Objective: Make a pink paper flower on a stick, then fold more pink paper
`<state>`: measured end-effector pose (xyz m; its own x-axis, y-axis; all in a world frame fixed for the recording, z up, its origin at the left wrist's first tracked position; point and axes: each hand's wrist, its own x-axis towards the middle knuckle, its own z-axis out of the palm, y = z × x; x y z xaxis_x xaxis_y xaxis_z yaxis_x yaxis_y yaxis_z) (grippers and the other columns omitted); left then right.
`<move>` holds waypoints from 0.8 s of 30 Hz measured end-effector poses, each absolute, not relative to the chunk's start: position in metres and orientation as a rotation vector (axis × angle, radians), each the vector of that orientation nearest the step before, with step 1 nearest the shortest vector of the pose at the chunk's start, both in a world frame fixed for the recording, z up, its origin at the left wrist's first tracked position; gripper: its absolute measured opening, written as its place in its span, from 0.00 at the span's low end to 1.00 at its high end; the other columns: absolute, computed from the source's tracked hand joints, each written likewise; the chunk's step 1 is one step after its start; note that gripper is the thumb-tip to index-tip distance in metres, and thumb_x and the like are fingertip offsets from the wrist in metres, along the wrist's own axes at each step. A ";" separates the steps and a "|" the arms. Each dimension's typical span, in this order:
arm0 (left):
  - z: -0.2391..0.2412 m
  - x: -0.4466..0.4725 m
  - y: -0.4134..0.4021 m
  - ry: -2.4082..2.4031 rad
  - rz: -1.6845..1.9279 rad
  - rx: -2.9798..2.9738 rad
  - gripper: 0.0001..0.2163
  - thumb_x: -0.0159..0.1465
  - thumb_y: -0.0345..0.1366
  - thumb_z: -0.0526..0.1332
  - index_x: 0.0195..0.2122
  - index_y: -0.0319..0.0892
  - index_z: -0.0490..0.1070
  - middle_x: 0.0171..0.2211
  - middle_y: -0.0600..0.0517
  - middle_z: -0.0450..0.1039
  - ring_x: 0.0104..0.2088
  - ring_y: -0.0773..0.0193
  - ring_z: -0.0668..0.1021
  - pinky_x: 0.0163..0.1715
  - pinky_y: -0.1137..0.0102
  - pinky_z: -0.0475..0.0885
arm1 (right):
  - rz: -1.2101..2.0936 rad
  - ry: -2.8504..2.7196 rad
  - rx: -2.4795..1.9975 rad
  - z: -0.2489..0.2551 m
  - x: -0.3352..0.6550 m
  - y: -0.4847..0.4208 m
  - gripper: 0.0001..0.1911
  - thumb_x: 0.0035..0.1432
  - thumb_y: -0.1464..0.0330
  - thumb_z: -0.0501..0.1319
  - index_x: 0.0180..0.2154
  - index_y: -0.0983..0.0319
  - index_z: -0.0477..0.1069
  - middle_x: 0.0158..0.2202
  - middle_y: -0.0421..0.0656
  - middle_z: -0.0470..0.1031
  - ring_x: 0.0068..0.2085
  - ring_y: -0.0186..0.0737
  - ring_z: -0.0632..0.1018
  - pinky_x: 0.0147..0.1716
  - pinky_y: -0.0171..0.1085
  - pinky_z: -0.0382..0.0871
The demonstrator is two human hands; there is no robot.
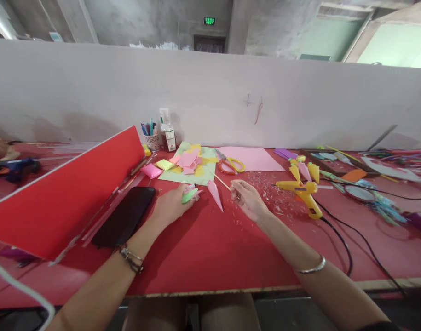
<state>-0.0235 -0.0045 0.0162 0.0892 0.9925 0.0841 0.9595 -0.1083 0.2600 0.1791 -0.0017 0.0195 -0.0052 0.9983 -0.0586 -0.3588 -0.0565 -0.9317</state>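
My left hand (174, 202) is closed around a crinkled clear packet with a light green lump (189, 196) in it, above the table left of centre. Between my two hands a pink paper cone (215, 195) lies on the red table, its point toward me. My right hand (246, 197) is closed in a pinch at the near end of a thin pale wooden stick (220, 180), which slants away to the left. Whether its fingertips hold anything else is too small to tell. Beyond the hands, pink paper pieces (189, 161) lie on a pale green sheet (174, 177).
Scissors (231, 166) overlap a pink sheet (258, 158). A yellow glue gun (302, 189) with a trailing black cable lies right, near paper cones (304, 170). Left are a black phone (125, 218) and a red board (75, 188); a bottle (168, 133) stands behind.
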 end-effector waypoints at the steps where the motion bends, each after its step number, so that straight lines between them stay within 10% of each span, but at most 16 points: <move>1: 0.017 -0.023 -0.005 1.998 0.354 2.208 0.20 0.57 0.51 0.49 0.45 0.45 0.61 0.38 0.48 0.73 0.38 0.54 0.75 0.28 0.70 0.65 | 1.391 -0.916 -0.974 0.019 0.179 -0.002 0.12 0.35 0.64 0.67 0.18 0.62 0.66 0.17 0.33 0.66 0.18 0.23 0.64 0.20 0.28 0.58; 24: 0.017 -0.023 -0.005 2.010 0.324 2.209 0.20 0.57 0.52 0.49 0.44 0.45 0.61 0.37 0.48 0.74 0.37 0.55 0.76 0.27 0.71 0.64 | 1.428 -0.854 -0.954 0.021 0.178 -0.001 0.09 0.41 0.64 0.64 0.21 0.62 0.67 0.22 0.37 0.72 0.25 0.28 0.71 0.27 0.31 0.63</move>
